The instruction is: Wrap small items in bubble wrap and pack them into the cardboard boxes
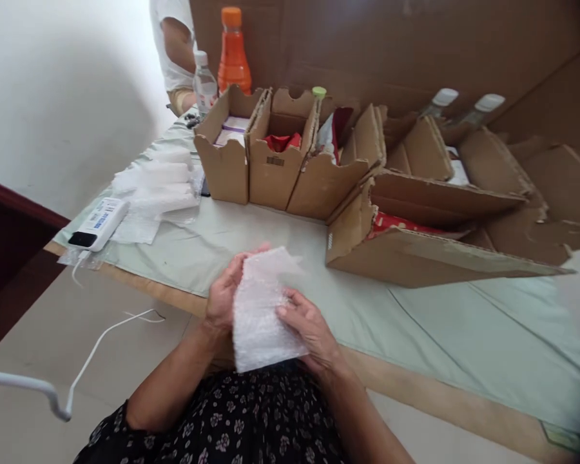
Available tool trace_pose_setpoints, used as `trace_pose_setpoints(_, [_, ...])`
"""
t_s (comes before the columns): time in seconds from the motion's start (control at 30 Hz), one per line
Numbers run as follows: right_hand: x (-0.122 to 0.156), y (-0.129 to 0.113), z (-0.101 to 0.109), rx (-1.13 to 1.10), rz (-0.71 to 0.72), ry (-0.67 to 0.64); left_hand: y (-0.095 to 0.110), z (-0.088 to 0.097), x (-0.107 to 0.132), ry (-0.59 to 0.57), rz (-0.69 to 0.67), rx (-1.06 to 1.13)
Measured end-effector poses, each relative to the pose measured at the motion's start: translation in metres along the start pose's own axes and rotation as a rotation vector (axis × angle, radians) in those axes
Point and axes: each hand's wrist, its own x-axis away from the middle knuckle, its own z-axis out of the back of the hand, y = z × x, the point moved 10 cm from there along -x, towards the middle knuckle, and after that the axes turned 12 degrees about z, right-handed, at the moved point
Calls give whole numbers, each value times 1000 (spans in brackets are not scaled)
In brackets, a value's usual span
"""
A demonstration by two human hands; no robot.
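A white, translucent bubble wrap bag [265, 316] is held between my two hands, over the table's front edge and close to my body. My left hand [226, 290] grips it from the left side and from behind, its fingers partly hidden by the sheet. On the right edge, my right hand [312, 325] pinches the wrap with thumb and fingers. The wrap's upper corner is blurred. Whether anything lies inside it I cannot tell. More bubble wrap bags [159, 187] lie in a pile on the left of the table.
Several cardboard bins [273, 174] line the back, some holding red packets or small boxes. A larger bin [415, 258] lies at the right. A white power bank [100, 222] with a cable sits front left. Behind stand an orange bottle [234, 61] and a person [176, 51].
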Motion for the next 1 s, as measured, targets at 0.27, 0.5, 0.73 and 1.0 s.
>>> trace_pose_setpoints(0.27, [26, -94, 70, 817, 122, -276, -27, -45, 7, -249, 31, -247])
trace_pose_setpoints(0.5, [32, -167, 133, 1876, 326, -41, -31, -79, 15, -110, -224, -838])
trace_pose_setpoints(0.73, [60, -147, 98, 1851, 818, 226, 7, -120, 66, -73, -853, -1134])
trace_pose_setpoints(1.0, [78, -86, 146, 1860, 776, 167, -64, -140, 44, -400, -748, -1468])
